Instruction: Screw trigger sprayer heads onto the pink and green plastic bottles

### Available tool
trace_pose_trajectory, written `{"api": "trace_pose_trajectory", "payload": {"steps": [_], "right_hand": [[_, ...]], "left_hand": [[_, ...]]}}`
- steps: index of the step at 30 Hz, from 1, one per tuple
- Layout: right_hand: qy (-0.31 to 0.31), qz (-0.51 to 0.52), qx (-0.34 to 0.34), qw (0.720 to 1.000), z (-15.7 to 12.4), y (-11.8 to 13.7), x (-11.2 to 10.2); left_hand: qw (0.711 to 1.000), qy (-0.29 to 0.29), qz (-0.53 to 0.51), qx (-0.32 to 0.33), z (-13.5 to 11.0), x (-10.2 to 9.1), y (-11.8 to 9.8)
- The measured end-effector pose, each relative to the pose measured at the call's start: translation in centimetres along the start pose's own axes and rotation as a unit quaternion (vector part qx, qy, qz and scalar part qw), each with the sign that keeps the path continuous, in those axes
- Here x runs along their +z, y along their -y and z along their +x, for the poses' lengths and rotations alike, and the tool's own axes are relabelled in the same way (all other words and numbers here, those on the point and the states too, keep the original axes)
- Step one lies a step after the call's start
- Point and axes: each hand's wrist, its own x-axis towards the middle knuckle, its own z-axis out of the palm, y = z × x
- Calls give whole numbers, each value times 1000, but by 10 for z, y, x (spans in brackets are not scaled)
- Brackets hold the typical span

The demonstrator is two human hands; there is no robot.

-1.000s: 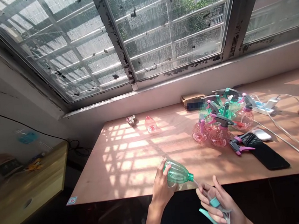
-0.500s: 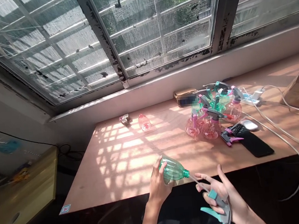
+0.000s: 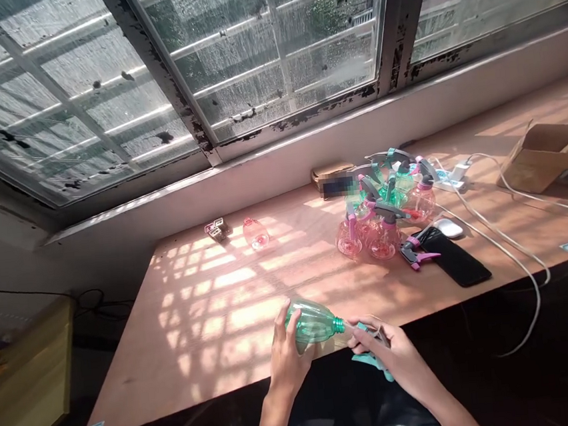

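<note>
Head cam: left hand (image 3: 285,357) is grasping a ribbed, see-through green plastic bottle (image 3: 312,321), lower centre; right hand (image 3: 387,347) is gripping a teal-and-grey plastic spray head (image 3: 372,360) near its mouth. Bottle's probably feeling light, squeezy, kinda slick, so I'd be holding its wide belly. Counting: one each in hand, one loose clear-pink plastic bottle (image 3: 257,236) left of centre, one loose pink-and-grey spray head (image 3: 411,248) right; clustered sprayers (image 3: 382,240) are overlapping too much.

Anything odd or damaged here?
The window frame looks damaged: dark, ragged patches along it, perhaps flaking paint. Also, a pink-and-grey spray head lies loose by the black flat device, attached to no bottle.
</note>
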Motion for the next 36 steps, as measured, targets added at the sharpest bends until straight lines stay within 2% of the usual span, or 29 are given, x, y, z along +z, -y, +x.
{"api": "trace_pose_trajectory", "payload": {"steps": [6,11,14,18,21,24,28,31,33,35,36], "right_hand": [[31,-150,-71,986,39,19,0],[48,-311,-147,938,71,48,6],[83,-417,-191,885,86,72,15],[95,-570,-229,783,99,108,35],[109,-635,-263,718,108,134,55],[131,-666,-300,670,117,149,76],[173,-690,-330,621,128,151,101],[202,-693,-351,596,128,154,114],[210,-685,-375,588,121,158,112],[190,-643,-429,606,112,154,97],[158,-591,-479,629,106,147,84]], "left_hand": [[995,-16,-48,-81,11,0,-6],[982,-48,-84,-159,29,6,-10],[976,-62,-108,-180,40,10,-10],[965,-82,-144,-206,54,12,-11],[952,-65,-173,-243,59,13,-12],[945,-30,-190,-264,58,14,-16],[947,-9,-172,-272,57,19,-22],[949,-9,-161,-270,57,20,-24],[952,-10,-158,-263,58,20,-26],[954,-10,-155,-257,57,20,-26],[955,-11,-153,-255,56,20,-27]]}}
